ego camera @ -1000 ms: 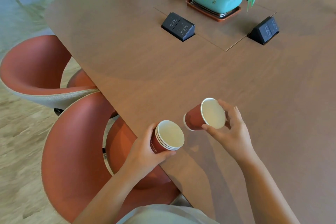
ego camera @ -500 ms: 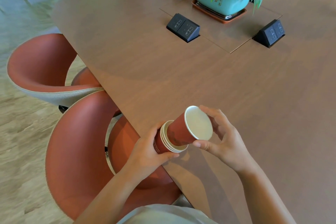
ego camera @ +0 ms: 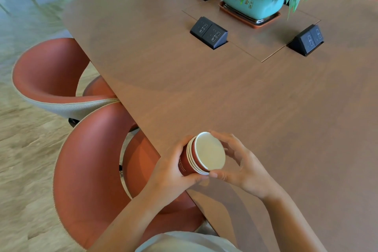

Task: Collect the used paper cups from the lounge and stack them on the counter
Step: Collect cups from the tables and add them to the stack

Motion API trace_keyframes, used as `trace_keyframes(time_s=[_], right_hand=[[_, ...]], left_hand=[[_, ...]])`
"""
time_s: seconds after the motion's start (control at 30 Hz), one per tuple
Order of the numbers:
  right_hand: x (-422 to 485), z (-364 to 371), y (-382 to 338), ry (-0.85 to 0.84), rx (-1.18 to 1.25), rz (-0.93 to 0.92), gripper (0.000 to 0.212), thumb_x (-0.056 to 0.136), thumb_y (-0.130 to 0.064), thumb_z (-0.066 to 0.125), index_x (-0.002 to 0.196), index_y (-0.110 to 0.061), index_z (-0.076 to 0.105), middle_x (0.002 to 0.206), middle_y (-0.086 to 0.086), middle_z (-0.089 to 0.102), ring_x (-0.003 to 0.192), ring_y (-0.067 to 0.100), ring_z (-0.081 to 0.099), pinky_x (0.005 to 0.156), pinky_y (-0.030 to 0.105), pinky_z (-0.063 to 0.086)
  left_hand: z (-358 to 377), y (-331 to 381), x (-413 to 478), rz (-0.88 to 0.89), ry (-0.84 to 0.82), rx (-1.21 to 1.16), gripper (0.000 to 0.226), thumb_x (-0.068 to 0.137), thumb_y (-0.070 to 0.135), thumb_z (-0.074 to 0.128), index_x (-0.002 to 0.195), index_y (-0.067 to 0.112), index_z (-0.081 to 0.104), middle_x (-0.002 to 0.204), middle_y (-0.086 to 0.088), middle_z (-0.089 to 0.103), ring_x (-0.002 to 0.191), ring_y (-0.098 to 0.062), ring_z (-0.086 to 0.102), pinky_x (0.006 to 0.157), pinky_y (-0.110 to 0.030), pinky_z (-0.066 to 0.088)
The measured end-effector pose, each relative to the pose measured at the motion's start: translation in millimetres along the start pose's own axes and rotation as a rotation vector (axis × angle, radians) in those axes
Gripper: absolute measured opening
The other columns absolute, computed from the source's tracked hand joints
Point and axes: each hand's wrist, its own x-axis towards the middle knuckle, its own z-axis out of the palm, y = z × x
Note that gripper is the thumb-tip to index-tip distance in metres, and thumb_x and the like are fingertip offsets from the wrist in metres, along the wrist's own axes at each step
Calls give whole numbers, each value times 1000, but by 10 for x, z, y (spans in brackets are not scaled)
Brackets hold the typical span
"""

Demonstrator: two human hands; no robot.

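A nested stack of red paper cups (ego camera: 204, 154) with white insides lies tilted in both hands over the near edge of the brown table (ego camera: 266, 108). My left hand (ego camera: 171, 172) grips the stack's red wall from the left. My right hand (ego camera: 243, 165) curls round the rim of the innermost cup, thumb below and fingers above. Several white rims show, packed close together.
Two red shell chairs (ego camera: 88, 170) (ego camera: 49, 75) stand at the table's left edge. Black socket boxes (ego camera: 208, 31) (ego camera: 306, 40) and a teal potted plant (ego camera: 253, 0) on a tray sit at the table's far middle. Pale wood floor lies to the left.
My right hand brought a separate cup to the stack in my left hand and pushed it in; it now sits fully nested. Both hands stayed together near the table edge.
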Motion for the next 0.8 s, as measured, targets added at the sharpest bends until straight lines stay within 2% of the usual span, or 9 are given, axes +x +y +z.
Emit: trace_keyframes(time_s=[0.13, 0.37, 0.57, 0.7, 0.77, 0.8], right_hand=[[18, 33, -12, -21, 17, -5, 71, 69, -31, 75, 131, -27, 41, 130, -10, 47, 120, 7, 46, 98, 21, 41], [90, 161, -149, -49, 9, -7, 69, 71, -31, 72, 132, -31, 40, 127, -13, 47, 118, 4, 47, 96, 17, 40], [158, 409, -329, -68, 9, -52, 61, 76, -33, 70, 131, -29, 43, 129, -10, 49, 118, 4, 48, 96, 15, 38], [172, 640, -485, -25, -52, -94, 47, 83, -49, 51, 126, -32, 47, 125, -16, 54, 117, 3, 50, 96, 25, 42], [152, 754, -543, -1, -120, -126, 45, 84, -53, 42, 125, -33, 47, 126, -16, 54, 116, -2, 49, 96, 22, 41], [136, 811, -568, 4, -172, -144, 45, 86, -54, 40, 125, -33, 47, 126, -16, 53, 116, -5, 47, 96, 16, 39]], left_hand=[[-27, 1, -13, -5, 3, 1, 74, 64, 60, 75, 125, 56, 34, 122, 39, 46, 115, 13, 44, 81, 4, 34], [-166, 17, -87, -39, 61, 10, 70, 61, 66, 72, 119, 62, 33, 118, 43, 44, 114, 13, 44, 79, 3, 35], [-417, 36, -307, -68, 126, -59, 70, 61, 48, 82, 112, 64, 38, 118, 42, 46, 111, 14, 46, 83, 1, 34], [-626, -1, -579, -133, 232, -139, 71, 58, 41, 85, 114, 53, 43, 120, 40, 47, 112, 14, 47, 86, 0, 34], [-723, -33, -753, -173, 321, -164, 69, 57, 42, 84, 112, 51, 43, 119, 40, 48, 111, 14, 47, 84, 1, 35], [-762, -52, -853, -196, 367, -175, 70, 57, 39, 85, 111, 53, 43, 117, 41, 49, 111, 14, 48, 85, -1, 37]])
